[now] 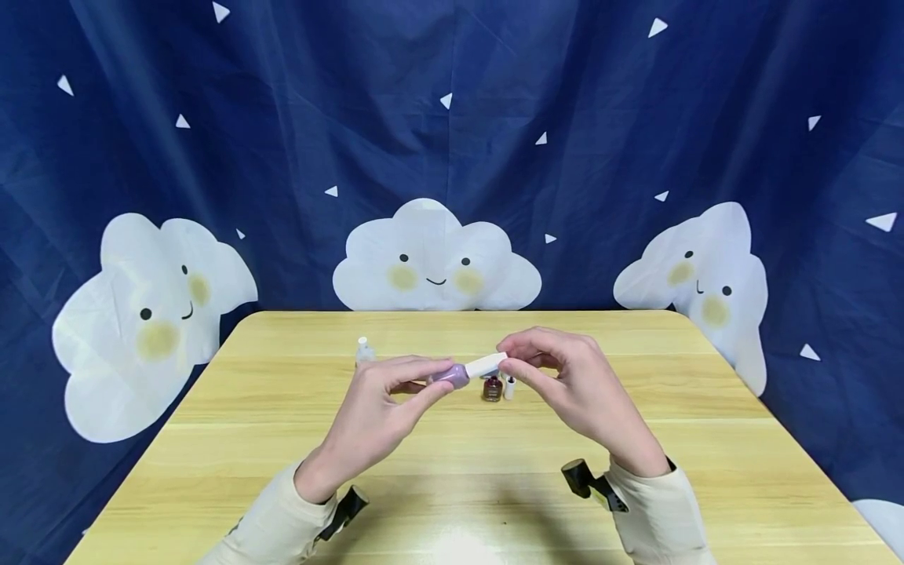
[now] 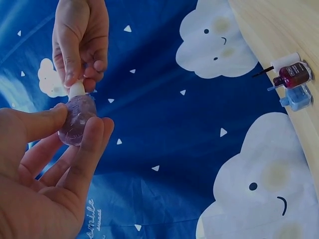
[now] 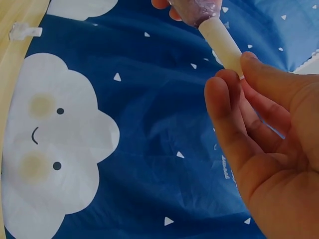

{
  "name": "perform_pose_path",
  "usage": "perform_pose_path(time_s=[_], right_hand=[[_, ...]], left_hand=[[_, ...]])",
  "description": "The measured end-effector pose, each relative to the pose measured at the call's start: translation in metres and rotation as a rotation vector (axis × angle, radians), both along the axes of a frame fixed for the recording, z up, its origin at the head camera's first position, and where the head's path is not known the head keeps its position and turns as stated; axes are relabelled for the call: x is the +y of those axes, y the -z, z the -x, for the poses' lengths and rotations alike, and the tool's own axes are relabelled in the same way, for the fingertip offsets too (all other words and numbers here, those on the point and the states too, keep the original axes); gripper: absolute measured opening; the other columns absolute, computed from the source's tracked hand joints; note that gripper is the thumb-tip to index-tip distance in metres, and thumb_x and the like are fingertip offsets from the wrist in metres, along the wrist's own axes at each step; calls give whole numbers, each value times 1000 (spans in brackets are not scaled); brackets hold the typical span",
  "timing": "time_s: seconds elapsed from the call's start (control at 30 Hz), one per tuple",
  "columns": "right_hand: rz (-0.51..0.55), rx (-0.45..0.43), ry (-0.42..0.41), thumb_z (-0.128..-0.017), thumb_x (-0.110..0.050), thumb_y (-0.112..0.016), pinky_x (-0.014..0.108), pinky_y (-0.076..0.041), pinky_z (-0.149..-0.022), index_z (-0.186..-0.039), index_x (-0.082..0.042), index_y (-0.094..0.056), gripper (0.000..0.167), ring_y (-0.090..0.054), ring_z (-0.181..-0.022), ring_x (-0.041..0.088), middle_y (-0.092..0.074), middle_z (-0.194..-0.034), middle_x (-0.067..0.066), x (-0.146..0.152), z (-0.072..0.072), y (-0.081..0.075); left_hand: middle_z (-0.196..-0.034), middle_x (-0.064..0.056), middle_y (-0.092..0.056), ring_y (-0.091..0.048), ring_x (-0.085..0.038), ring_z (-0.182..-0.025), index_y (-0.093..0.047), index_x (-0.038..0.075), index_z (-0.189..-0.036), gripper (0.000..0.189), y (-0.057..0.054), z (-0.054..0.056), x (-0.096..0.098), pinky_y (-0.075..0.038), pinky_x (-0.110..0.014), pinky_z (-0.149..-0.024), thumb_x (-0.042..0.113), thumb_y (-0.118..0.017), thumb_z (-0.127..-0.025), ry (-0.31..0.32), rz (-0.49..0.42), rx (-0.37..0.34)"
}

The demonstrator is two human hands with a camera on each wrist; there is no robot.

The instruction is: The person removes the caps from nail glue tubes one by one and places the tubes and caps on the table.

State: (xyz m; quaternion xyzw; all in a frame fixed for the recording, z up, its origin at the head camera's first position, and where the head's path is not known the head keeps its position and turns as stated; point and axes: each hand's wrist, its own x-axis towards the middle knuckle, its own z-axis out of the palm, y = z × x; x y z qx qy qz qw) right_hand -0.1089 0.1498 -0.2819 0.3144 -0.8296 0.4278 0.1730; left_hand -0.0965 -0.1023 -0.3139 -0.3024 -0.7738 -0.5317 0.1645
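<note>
A purple nail polish bottle (image 1: 453, 376) with a long white cap (image 1: 486, 364) is held above the table, lying nearly sideways. My left hand (image 1: 373, 404) grips the glass between thumb and fingers; the left wrist view shows the purple bottle (image 2: 77, 124) in that grasp. At the other end, my right hand (image 1: 577, 384) pinches the tip of the cap with thumb and fingertips. In the right wrist view the white cap (image 3: 221, 45) meets the bottle's neck, with no gap showing between them.
On the wooden table (image 1: 452, 471) behind the hands stands a dark red polish bottle (image 1: 492, 389), its white brush cap (image 1: 510, 388) beside it. A light blue bottle (image 2: 299, 98) stands close by. Farther left is a clear bottle (image 1: 363, 351). A blue cloud-print curtain (image 1: 452, 157) hangs behind.
</note>
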Motion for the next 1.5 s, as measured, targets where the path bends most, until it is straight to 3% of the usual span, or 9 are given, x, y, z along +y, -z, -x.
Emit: perform_pose_path(time_s=[0.37, 0.6, 0.77, 0.9, 1.23, 1.5], right_hand=[[15, 38, -76, -89, -1, -77, 24, -63, -79, -104, -12, -77, 19, -71, -84, 9, -75, -101, -3, 2, -1, -1], [29, -41, -69, -91, -3, -76, 26, -63, -82, -107, -12, -75, 19, -73, -90, 12, -75, -103, -3, 3, -3, -2], [-26, -98, 17, -96, -17, -75, 25, -62, -72, -110, -15, -76, 14, -71, -82, 6, -75, -93, -10, 2, -3, -3], [-43, -112, 31, -96, -20, -74, 25, -58, -61, -102, -17, -78, 8, -70, -72, 7, -74, -87, -11, 2, -3, -3], [-30, -16, -27, -93, -15, -76, 23, -61, -66, -102, -17, -78, 9, -68, -74, 6, -74, -91, -10, 2, -4, -3], [-19, 47, -87, -91, -5, -77, 24, -63, -77, -103, -16, -77, 16, -71, -82, 8, -75, -97, -8, 2, -3, -4]], left_hand=[[-107, 6, -78, -75, -10, -92, -79, 15, -116, 23, -1, -1, -1, -64, -28, -75, 17, -77, -93, 29, 18, -23], [-107, 5, -78, -75, -12, -90, -78, 13, -116, 23, -3, -2, -4, -64, -28, -75, 15, -78, -93, 36, 24, -23], [-106, 4, -78, -75, -10, -91, -79, 12, -115, 22, -3, -1, -3, -64, -28, -76, 14, -77, -93, 56, 13, 15], [-105, 4, -78, -75, -10, -91, -79, 12, -114, 21, -2, 0, -2, -64, -28, -76, 13, -77, -93, 61, 5, 34], [-106, 4, -78, -75, -10, -93, -79, 11, -114, 22, -1, 0, -2, -64, -27, -78, 12, -77, -93, 51, 18, 47], [-106, 3, -78, -75, -10, -92, -79, 12, -114, 21, -1, 1, -3, -64, -28, -78, 13, -78, -92, 47, 20, 30]])
